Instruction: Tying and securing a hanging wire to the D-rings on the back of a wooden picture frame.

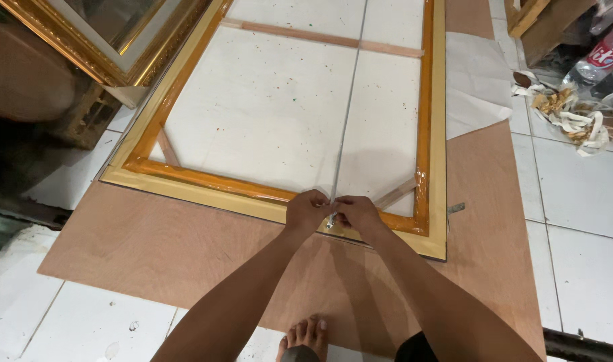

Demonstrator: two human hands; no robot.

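Observation:
A large wooden picture frame (186,177), orange inside and pale yellow outside, lies flat on a brown plywood sheet (152,248) on the tiled floor. A thin taut wire or cord (350,100) runs from the frame's near rail away up the middle. My left hand (306,211) and my right hand (357,213) meet at the near rail, both pinching the end of that wire where it meets the frame. Thin wooden braces (394,194) cross the frame's corners.
An ornate gold frame (112,40) leans at the top left. White paper (474,80) lies under the frame's right side. Scraps (568,114) and a plastic bottle (605,57) sit at the top right. My bare foot (306,338) stands on the plywood's near edge.

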